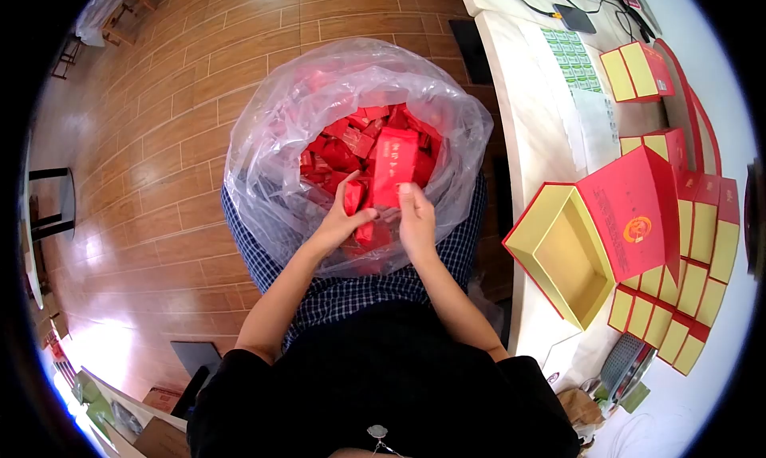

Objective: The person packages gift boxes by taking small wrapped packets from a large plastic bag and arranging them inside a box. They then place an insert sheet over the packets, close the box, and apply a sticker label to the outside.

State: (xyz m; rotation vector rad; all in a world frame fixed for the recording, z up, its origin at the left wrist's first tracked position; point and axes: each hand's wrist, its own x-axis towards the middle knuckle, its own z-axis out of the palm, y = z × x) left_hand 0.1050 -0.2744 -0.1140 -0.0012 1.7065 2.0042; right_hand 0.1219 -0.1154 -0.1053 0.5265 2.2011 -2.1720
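Observation:
Between my knees stands a large clear plastic bag (pixel 263 155), its mouth spread wide, with many red packets (pixel 359 143) inside. My right hand (pixel 417 223) pinches the lower end of a flat red packet (pixel 396 159) with gold lettering, held above the others. To its left, my left hand (pixel 345 219) has its fingers closed around a smaller red packet (pixel 353 196). More red packets show through the plastic just below my hands.
On the white table (pixel 531 131) at the right lies an open red box (pixel 570 262) with a yellow interior. Several red and yellow boxes (pixel 690 274) stand stacked behind it. A sheet of green labels (pixel 570 59) and a phone (pixel 574 17) lie farther up.

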